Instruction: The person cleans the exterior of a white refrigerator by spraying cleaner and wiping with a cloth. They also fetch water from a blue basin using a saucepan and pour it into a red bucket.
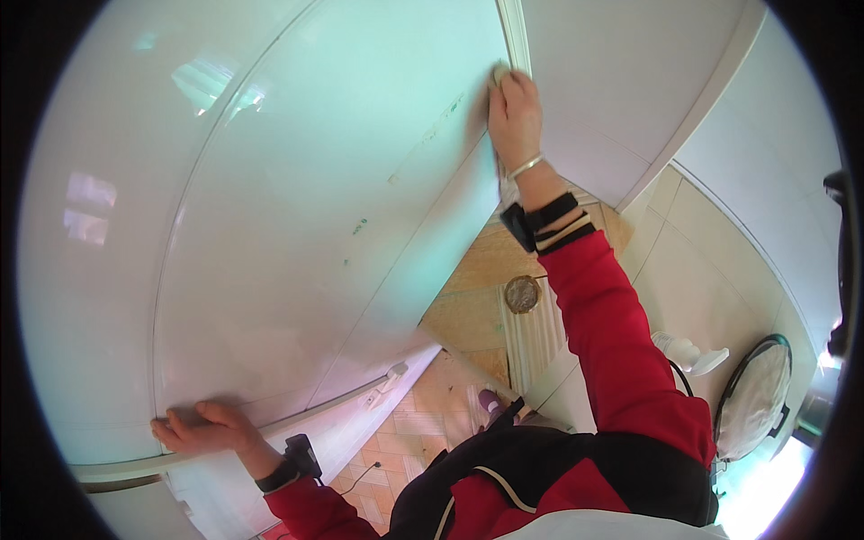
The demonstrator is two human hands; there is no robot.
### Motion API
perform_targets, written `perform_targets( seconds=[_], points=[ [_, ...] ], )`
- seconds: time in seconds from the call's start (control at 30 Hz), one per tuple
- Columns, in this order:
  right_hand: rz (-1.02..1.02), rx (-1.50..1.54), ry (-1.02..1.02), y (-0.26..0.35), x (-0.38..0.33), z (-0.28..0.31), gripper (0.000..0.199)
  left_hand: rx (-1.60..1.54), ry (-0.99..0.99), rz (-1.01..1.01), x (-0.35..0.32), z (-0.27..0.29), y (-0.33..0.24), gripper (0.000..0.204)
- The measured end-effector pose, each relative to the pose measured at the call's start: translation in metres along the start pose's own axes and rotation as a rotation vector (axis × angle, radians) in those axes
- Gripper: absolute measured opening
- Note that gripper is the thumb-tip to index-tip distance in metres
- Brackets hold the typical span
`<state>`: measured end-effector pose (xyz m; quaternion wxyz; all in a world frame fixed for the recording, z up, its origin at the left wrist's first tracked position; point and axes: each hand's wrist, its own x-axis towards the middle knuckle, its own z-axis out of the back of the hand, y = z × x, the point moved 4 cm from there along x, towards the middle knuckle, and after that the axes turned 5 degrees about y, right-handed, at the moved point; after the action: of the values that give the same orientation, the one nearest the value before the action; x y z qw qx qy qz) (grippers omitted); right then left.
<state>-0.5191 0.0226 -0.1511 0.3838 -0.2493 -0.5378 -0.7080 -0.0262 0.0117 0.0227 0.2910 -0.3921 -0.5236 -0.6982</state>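
Observation:
A large glossy white panelled surface fills the left half of the head view, with green smears and faint residue marks scattered over it. My right hand reaches up to its far right edge, beside a white trim strip. The fingers are closed on a small pale yellowish piece, pressed to the panel; its kind is too small and blurred to tell. My left hand rests against the panel's lower left part, fingers loosely bent and thumb apart, with nothing seen in it.
A white socket strip runs along the panel's lower edge. Below are the tiled floor and a round floor drain. At the right are a white spray bottle and a lidded, black-rimmed bin.

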Motion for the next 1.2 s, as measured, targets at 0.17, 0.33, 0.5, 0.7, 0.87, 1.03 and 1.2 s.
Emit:
perform_targets(
  seconds=[0.17,0.33,0.5,0.7,0.87,1.03,1.2],
  points=[
    [-0.059,-0.052,0.015,0.003,0.015,0.005,0.019,-0.012,0.072,0.012,-0.003,-0.001,0.002,0.034],
    [-0.251,-0.068,0.203,-0.004,0.011,0.007,0.018,-0.021,0.007,0.037,-0.001,0.000,0.003,0.035],
    [-0.176,-0.015,0.103,0.004,0.008,0.000,0.015,0.015,0.048,0.005,0.000,0.000,-0.001,0.034],
    [-0.007,0.020,-0.054,0.016,0.015,0.005,0.009,0.010,0.060,0.008,0.000,0.000,-0.002,0.035],
    [-0.158,0.007,0.017,0.018,0.014,0.008,0.010,0.006,0.046,-0.001,0.000,0.000,-0.003,0.035],
    [-0.094,0.068,-0.099,0.015,0.009,0.006,0.008,-0.006,0.005,0.018,0.001,0.000,0.000,0.035],
    [-0.022,-0.033,-0.087,0.007,0.008,0.005,0.008,0.010,-0.011,-0.001,0.000,0.000,-0.001,0.034]
  ],
)
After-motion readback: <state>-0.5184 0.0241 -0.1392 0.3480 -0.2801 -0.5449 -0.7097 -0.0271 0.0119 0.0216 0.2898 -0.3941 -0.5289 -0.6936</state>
